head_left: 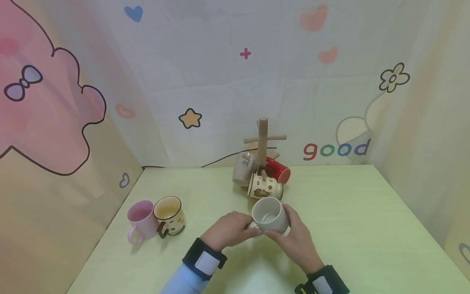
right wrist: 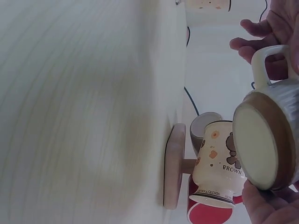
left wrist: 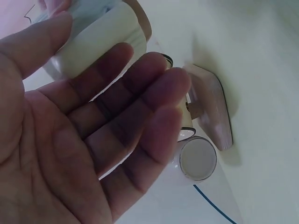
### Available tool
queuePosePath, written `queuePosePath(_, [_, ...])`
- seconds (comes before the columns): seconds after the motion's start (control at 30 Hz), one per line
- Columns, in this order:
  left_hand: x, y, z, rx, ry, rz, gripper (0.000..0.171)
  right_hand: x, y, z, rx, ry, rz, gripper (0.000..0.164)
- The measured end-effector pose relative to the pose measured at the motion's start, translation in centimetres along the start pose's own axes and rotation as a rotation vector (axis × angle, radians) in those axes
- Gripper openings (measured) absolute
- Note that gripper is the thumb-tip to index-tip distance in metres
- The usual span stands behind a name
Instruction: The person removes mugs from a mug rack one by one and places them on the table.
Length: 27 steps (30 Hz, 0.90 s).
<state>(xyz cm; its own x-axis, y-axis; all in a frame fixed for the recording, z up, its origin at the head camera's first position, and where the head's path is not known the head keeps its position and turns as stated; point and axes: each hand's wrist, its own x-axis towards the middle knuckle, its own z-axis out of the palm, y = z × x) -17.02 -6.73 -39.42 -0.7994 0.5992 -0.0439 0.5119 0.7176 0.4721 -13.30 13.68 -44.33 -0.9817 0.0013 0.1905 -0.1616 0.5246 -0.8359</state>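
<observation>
A white mug (head_left: 270, 216) with a brown band round its base (right wrist: 275, 135) is held above the table between both hands, mouth tipped toward the head camera. My right hand (head_left: 299, 241) grips its body, thumb on the near side and fingers round the far side. At the handle (right wrist: 261, 70), my left hand (head_left: 233, 230) pinches with thumb and forefinger, the other fingers loosely bent. Just behind the mug stands a wooden mug tree (head_left: 262, 141). From it hang a patterned cream mug (head_left: 265, 188), a greyish-white mug (head_left: 242, 171) and a red mug (head_left: 280, 171).
On the left of the pale green table (head_left: 367, 228) a pink mug (head_left: 147, 225) and a cream mug with a brown handle (head_left: 176, 222) stand upright side by side. Printed cloth walls (head_left: 205, 53) close off the back and sides. Upper pegs (head_left: 277, 137) of the tree are bare.
</observation>
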Motion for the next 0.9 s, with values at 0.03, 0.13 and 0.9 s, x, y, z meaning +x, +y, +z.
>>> queuePosePath(0.03, [0.02,-0.02,0.11,-0.003,-0.003,-0.004,0.023,-0.05,0.03,0.04,0.0,0.005,-0.007,0.091])
queuePosePath(0.13, [-0.05,0.07,0.3,-0.02,-0.009,-0.011,0.023,-0.14,0.12,0.11,-0.005,0.017,-0.027,0.09])
queuePosePath(0.9, [-0.05,0.11,0.79,-0.151,-0.015,-0.014,0.018,0.24,-0.31,-0.46,-0.005,-0.058,0.043,0.098])
